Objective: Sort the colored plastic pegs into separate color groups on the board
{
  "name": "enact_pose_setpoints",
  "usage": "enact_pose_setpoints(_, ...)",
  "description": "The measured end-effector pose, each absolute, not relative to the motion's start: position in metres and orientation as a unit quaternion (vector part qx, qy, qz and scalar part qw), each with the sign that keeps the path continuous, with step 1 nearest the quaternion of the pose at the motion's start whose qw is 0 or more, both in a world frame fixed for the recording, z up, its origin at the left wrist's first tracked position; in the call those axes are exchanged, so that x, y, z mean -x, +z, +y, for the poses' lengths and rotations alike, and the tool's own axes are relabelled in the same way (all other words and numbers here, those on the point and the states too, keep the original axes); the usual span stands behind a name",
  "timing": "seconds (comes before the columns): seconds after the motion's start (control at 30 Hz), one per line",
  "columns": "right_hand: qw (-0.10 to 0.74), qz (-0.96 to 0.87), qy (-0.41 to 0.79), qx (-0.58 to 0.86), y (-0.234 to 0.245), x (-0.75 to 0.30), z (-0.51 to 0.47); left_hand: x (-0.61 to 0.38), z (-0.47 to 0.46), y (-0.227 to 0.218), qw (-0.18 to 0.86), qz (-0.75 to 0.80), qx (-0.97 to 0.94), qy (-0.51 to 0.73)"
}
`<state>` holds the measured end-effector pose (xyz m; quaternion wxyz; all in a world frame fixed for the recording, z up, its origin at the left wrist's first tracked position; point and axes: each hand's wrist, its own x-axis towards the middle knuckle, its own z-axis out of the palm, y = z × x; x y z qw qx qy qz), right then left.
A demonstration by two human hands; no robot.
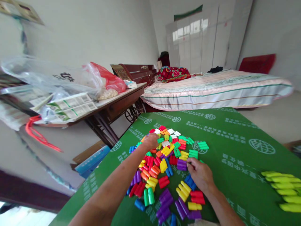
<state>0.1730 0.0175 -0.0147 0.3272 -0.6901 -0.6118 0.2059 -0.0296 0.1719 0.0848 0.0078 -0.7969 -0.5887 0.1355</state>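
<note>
A spread of bright plastic pieces, each like short tubes joined side by side, lies on a green board. My right hand is at the near right of the spread, thumb and fingertips closed on the edge of a purple tube piece. My left hand reaches over the far left part, fingers bent down and closed among the pieces; what they hold, if anything, is hidden. Near its fingertips lies a small yellow-green piece. Around my right hand are green pieces, a blue piece and a yellow piece.
Yellow-green pieces lie in a row at the board's right edge. To the left stands a sewing-machine table with plastic bags and boxes. Behind the board is a bed with a striped cover.
</note>
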Motion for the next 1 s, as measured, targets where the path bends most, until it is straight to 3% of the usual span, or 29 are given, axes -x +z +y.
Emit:
enact_pose_setpoints(0.3,0.317,-0.611,0.208,0.695,-0.014,-0.174,0.018,0.040,0.173,0.107,-0.004,-0.622,0.759,0.193)
enact_pose_setpoints(0.6,0.317,-0.604,0.236,0.692,-0.023,-0.177,0.020,0.014,0.212,0.074,-0.026,-0.666,0.736,0.119)
enact_pose_setpoints(1.0,0.318,-0.596,0.240,0.697,-0.018,-0.177,0.017,0.008,0.249,0.058,-0.111,-0.693,0.702,0.125)
